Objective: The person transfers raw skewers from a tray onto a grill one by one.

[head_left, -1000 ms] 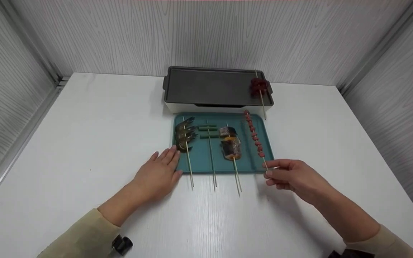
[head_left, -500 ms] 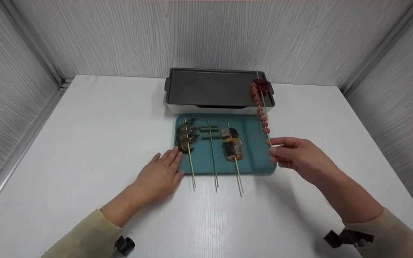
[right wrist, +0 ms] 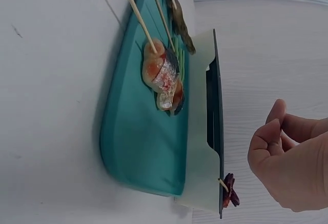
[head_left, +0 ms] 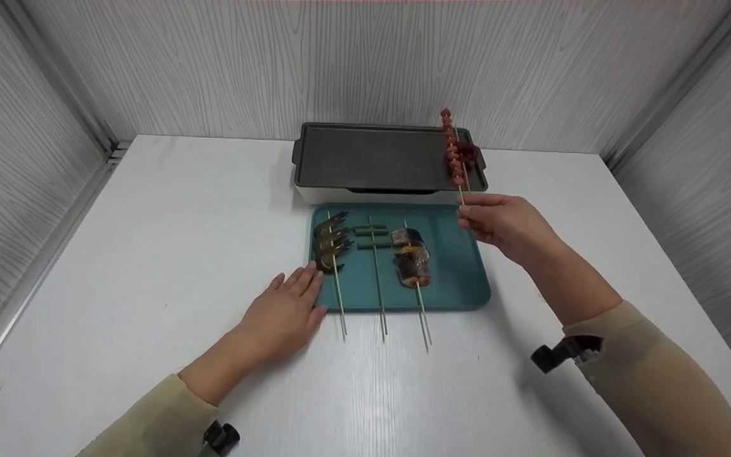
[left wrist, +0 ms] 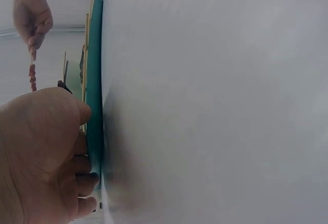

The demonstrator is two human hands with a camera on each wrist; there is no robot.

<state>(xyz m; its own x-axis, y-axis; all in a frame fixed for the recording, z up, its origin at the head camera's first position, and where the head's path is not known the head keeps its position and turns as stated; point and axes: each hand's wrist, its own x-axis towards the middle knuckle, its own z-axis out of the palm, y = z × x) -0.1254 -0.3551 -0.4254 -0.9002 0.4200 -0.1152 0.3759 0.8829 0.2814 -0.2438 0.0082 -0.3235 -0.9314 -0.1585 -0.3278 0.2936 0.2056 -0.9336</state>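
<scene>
My right hand [head_left: 511, 228] pinches the lower end of a skewer of small red pieces [head_left: 452, 149] between thumb and fingers. That skewer is raised over the right end of a dark griddle [head_left: 365, 158], beside a skewer of dark red pieces [head_left: 467, 153] lying there. At the near left corner of a teal tray [head_left: 460, 273], my left hand [head_left: 283, 314] rests with fingers straight, its fingertips at the rim. The tray bears a shrimp skewer [head_left: 329, 241], a skewer of green stalks [head_left: 373, 245] and a skewer of fish chunks [head_left: 412, 266]. In the right wrist view the pinched skewer is hidden.
The griddle's white base [right wrist: 197, 167] stands directly behind the tray. Stick ends of the tray's skewers jut over its near edge. Pale wood-grain panels [head_left: 372, 63] enclose the white table [head_left: 181, 222] at the back and both sides.
My right hand has carried the skewer of small red pieces forward, from over the tray's right side to over the griddle's right end. The left hand has stayed at the tray's corner.
</scene>
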